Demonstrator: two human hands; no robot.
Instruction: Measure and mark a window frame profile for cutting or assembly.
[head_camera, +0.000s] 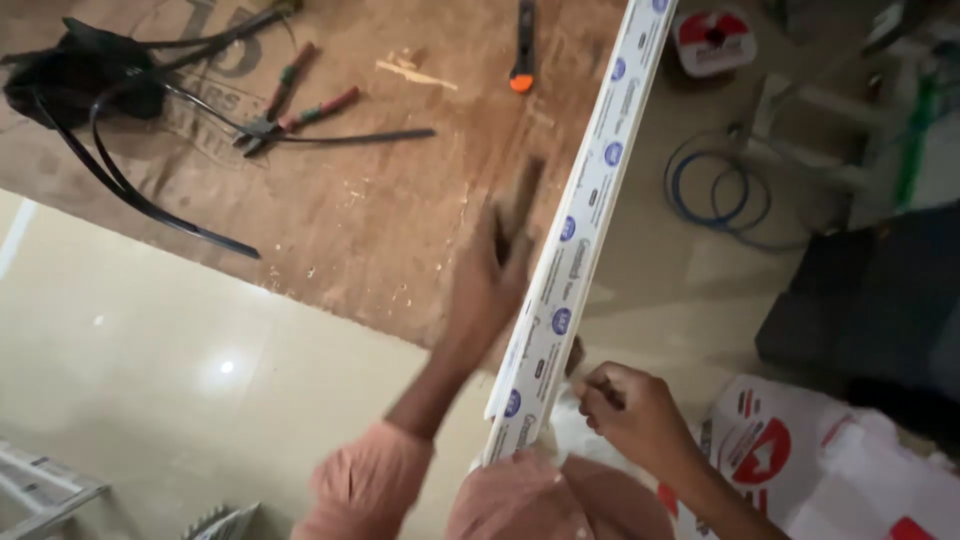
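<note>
Hands are working on a long white strip with blue round marks, which is running from near the person's knees up to the far right of the wooden board. The left hand is lying flat along the left side of the strip, fingers stretched out and blurry, so it is touching or rubbing the strip, not closing around it. The right hand is curled near the strip's near end, just to the right of it; its fingers are bent in, but it is too hard to tell if it is pinching anything.

The strip is looking whole, with no cut showing, so the job seems to be at an early stage: the strip is being lined up or steadied.

Farther left on the board, red-handled pliers and black cables are lying untouched. An orange-tipped tool is resting at the far edge. A blue wire coil is sitting on the floor to the right, and a white and red bag is lying near the right hand.
</note>
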